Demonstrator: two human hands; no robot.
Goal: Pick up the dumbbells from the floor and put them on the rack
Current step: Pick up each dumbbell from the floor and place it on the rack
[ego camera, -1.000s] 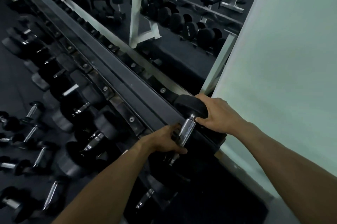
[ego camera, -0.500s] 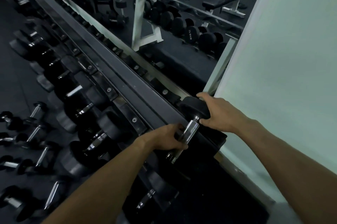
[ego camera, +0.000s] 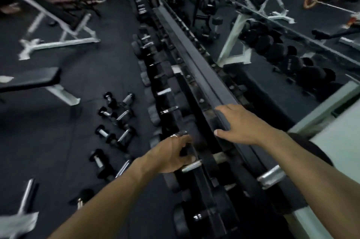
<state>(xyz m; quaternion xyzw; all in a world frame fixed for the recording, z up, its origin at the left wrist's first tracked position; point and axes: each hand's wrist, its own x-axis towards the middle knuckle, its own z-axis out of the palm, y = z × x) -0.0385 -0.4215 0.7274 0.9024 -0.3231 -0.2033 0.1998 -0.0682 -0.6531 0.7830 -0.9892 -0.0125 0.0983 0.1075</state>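
The long black dumbbell rack [ego camera: 204,75] runs from the lower right up to the middle top, and its lower tiers are full of black dumbbells. The dumbbell with the chrome handle [ego camera: 270,177] rests on the rack's near end, below my right forearm. Neither hand touches it. My right hand [ego camera: 239,126] hovers flat over the top rail with its fingers spread. Lower down, my left hand [ego camera: 171,155] hangs by the rack's front edge, fingers loosely curled and holding nothing. Several small dumbbells [ego camera: 116,120] lie on the dark floor left of the rack, the nearest one [ego camera: 100,162] by my left forearm.
A flat bench [ego camera: 31,81] stands at the left, and an incline bench with a white frame [ego camera: 58,30] stands behind it. A mirror [ego camera: 292,48] lines the wall behind the rack. A pale wall [ego camera: 339,153] closes the lower right. The picture is blurred by motion.
Both hands have let go of the dumbbell, which stays on the rack. My view has swung left, and both hands have moved left along the rack.
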